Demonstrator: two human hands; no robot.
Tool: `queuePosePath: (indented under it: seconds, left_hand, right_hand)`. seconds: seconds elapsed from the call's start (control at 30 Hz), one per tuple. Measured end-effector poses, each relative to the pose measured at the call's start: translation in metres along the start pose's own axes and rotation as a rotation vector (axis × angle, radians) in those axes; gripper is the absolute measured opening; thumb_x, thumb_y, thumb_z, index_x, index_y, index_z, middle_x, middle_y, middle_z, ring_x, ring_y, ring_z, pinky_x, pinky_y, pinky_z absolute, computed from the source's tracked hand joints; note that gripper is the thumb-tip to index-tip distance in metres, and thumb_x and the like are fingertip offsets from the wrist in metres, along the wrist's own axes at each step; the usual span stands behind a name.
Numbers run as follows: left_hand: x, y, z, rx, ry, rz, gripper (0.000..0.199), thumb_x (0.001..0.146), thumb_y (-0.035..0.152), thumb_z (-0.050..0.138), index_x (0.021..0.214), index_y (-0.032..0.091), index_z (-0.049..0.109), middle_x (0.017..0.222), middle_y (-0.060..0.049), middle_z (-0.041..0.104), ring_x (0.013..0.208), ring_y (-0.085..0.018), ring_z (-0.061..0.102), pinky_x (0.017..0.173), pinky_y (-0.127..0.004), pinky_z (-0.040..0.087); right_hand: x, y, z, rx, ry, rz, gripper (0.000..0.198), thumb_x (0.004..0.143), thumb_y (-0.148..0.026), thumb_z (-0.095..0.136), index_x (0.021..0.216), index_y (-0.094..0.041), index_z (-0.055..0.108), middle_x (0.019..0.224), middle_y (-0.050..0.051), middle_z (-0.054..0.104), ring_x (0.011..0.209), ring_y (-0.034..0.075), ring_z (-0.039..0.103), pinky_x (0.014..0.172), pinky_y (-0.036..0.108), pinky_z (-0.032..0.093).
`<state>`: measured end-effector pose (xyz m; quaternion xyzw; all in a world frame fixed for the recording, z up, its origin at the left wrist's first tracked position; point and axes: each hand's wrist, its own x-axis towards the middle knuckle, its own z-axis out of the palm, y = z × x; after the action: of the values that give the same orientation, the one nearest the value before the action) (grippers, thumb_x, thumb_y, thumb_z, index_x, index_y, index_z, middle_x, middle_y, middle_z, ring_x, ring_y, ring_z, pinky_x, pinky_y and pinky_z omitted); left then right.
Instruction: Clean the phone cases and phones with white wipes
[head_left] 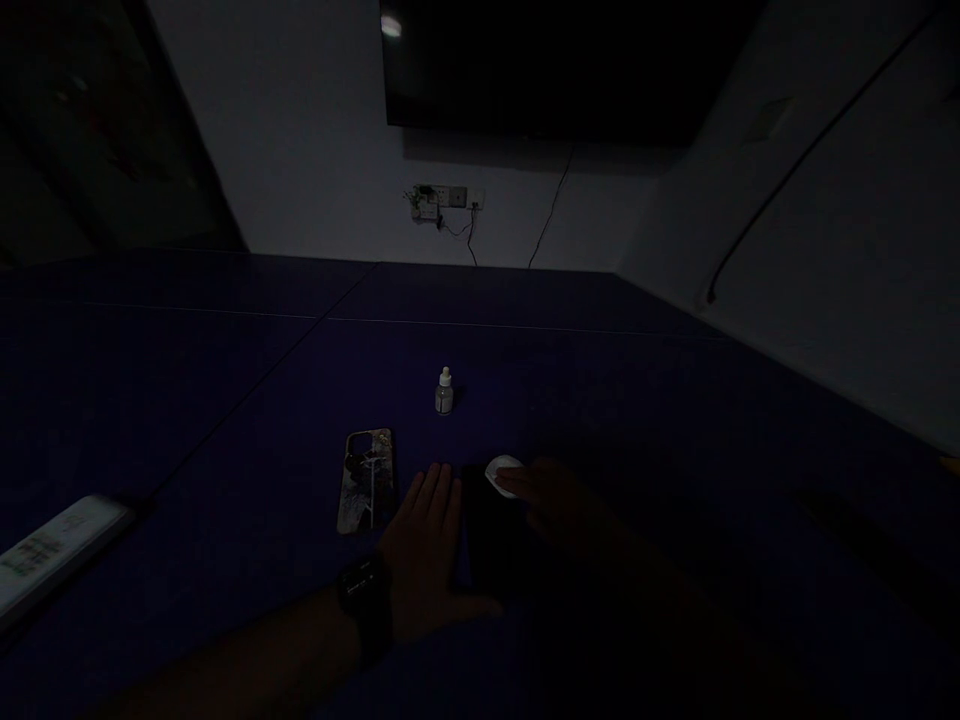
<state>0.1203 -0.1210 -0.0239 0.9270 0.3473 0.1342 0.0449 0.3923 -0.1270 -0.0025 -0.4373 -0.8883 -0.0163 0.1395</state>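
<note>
My left hand [427, 560], with a dark watch [364, 590] on its wrist, lies flat with the fingers stretched forward and the thumb out to the right. Its thumb touches or lies by the near edge of a black flat rectangular thing [491, 550], too dark to name. Over the far end of that thing, my right hand [551, 490] presses a small white pad [501, 468] under its fingertips. A phone case [367, 485] with a dark printed picture lies left of my left hand. Beyond the hands, a small dropper bottle [444, 395] stands upright.
A white power strip or long box [56, 550] lies at the left edge of the dark blue table [247, 450]. A dark cable [240, 400] crosses the tabletop. On the wall behind are sockets [446, 197] and a large screen [540, 70]. The room is very dim.
</note>
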Motion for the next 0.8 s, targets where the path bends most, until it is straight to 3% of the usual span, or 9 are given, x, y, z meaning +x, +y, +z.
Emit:
queuePosePath:
  seconds: [0.23, 0.63, 0.8]
  left_hand:
    - [0.001, 0.001, -0.001, -0.016, -0.040, -0.016, 0.129, 0.071, 0.096, 0.038, 0.157, 0.002, 0.020, 0.163, -0.029, 0.017, 0.151, -0.045, 0.019, 0.120, -0.059, 0.023]
    - [0.000, -0.001, 0.002, -0.025, -0.016, -0.010, 0.130, 0.071, 0.097, 0.036, 0.158, 0.004, 0.017, 0.163, -0.028, 0.016, 0.151, -0.045, 0.018, 0.120, -0.060, 0.022]
    - [0.001, 0.001, 0.000, -0.025, -0.031, -0.026, 0.130, 0.070, 0.098, 0.036, 0.157, 0.002, 0.022, 0.163, -0.028, 0.016, 0.152, -0.043, 0.016, 0.122, -0.058, 0.020]
  right_hand:
    - [-0.006, 0.006, 0.001, 0.018, 0.036, -0.031, 0.057, 0.080, -0.005, 0.050, 0.134, -0.021, 0.062, 0.132, 0.010, 0.067, 0.107, 0.025, 0.061, 0.093, 0.044, 0.051]
    - [0.003, 0.005, 0.006, 0.043, 0.011, -0.023, 0.062, 0.081, -0.004, 0.048, 0.140, -0.021, 0.059, 0.139, 0.011, 0.063, 0.115, 0.026, 0.060, 0.100, 0.048, 0.048]
    - [-0.004, 0.009, 0.004, 0.073, 0.033, -0.045, 0.058, 0.080, -0.005, 0.051, 0.133, -0.023, 0.063, 0.130, 0.009, 0.069, 0.111, 0.025, 0.060, 0.099, 0.046, 0.048]
